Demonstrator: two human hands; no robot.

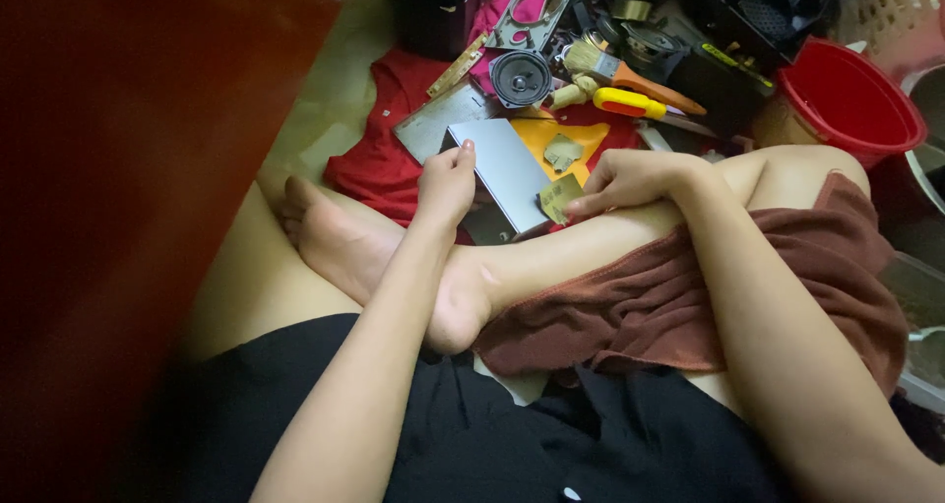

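Two hands engaged | left hand (pixel 445 183) fingers grip grey metal plate (pixel 507 173), tilting it steady on shin | right hand (pixel 630 180) fingers pinch sandpaper scrap (pixel 558 199) against plate edge | paintbrush (pixel 630 73) lies beyond.

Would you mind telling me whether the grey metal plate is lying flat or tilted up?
Tilted. The left hand props the grey metal plate on edge, its lower end near the leg; the right hand presses sandpaper beside it.
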